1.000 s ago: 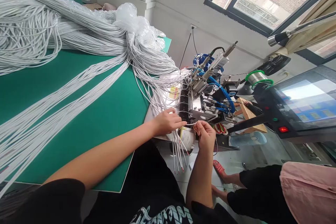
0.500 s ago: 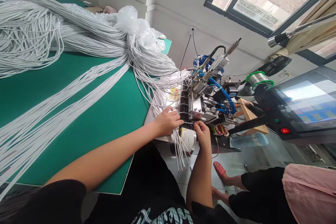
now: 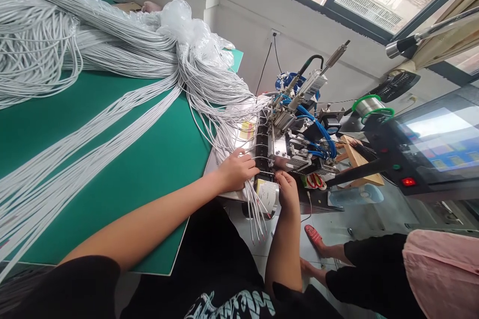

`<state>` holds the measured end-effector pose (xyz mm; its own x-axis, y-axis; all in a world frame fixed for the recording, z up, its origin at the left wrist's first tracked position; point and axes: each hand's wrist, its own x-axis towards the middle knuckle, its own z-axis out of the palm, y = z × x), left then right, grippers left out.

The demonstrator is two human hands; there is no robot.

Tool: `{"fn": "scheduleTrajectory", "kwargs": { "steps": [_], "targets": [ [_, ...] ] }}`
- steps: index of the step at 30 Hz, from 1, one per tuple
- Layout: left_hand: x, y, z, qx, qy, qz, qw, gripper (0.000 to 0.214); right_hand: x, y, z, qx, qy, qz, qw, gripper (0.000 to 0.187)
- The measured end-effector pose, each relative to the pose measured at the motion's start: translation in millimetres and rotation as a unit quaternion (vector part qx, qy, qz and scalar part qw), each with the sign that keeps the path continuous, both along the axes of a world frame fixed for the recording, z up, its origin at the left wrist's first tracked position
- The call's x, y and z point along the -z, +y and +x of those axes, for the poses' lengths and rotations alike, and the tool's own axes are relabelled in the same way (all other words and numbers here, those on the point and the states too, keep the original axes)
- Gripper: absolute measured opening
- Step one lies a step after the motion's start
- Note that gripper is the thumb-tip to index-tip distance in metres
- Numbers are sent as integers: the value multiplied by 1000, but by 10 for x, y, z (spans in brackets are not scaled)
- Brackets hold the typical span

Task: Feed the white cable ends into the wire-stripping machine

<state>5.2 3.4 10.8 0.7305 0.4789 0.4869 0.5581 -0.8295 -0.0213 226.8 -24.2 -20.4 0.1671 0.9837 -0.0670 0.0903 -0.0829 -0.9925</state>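
A single white cable (image 3: 266, 173) spans the gap between my two hands at the front edge of a bench machine (image 3: 280, 147). My left hand (image 3: 239, 170) is closed on the cable's left part, over a bundle of loose white cables. The fingertips of my right hand (image 3: 286, 182) pinch the cable's end close to the machine's metal block; the very tip is hidden. Other cables lie across the machine's black strip (image 3: 262, 144), their ends running into the block. Below my left hand, several cable ends (image 3: 256, 214) with reddish tips hang down.
A green table (image 3: 123, 124) at left carries large bundles of white cable (image 3: 127, 52) and clear plastic bags (image 3: 187, 22). A screen panel (image 3: 441, 144) and a wire spool (image 3: 368, 107) stand at right. Another person in a pink garment (image 3: 437, 269) stands at lower right.
The view has shifted slightly. Both hands keep their hold on the cable by the machine, with hardly any movement between them.
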Motion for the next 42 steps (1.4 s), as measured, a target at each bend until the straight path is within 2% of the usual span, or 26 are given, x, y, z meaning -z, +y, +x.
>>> {"fn": "scheduleTrajectory", "kwargs": {
  "steps": [8,12,15,18,21,24,26,28,34,42],
  "targets": [
    [16,0,-3,-8,-15,14,1000,18,11,-49,-36,20,5,-2,1000,38],
    [33,8,-8,-8,-18,2,1000,15,-60,-196,27,67,-120,45,989,36],
    [46,9,-13,-6,-20,-14,1000,18,-226,-374,52,84,-191,69,976,35],
    [54,6,-12,-17,-18,-20,999,20,-460,-579,51,3,-223,62,973,34],
    [53,-1,-7,-29,-13,-21,999,22,-659,-751,26,-157,-267,31,950,31],
    [49,-9,-4,-36,-7,-20,999,23,-755,-847,-12,-277,-290,-3,916,27],
    [46,-12,-5,-39,-4,-19,999,24,-768,-868,-24,-306,-298,-13,904,26],
    [44,-14,-5,-40,0,-21,999,25,-758,-869,-14,-289,-300,-7,909,26],
    [32,-12,-4,-39,7,-29,999,25,-719,-836,42,-136,-260,22,956,26],
    [18,-18,3,-48,6,-29,998,23,-621,-690,-50,-47,-240,61,968,26]
  ]
}}
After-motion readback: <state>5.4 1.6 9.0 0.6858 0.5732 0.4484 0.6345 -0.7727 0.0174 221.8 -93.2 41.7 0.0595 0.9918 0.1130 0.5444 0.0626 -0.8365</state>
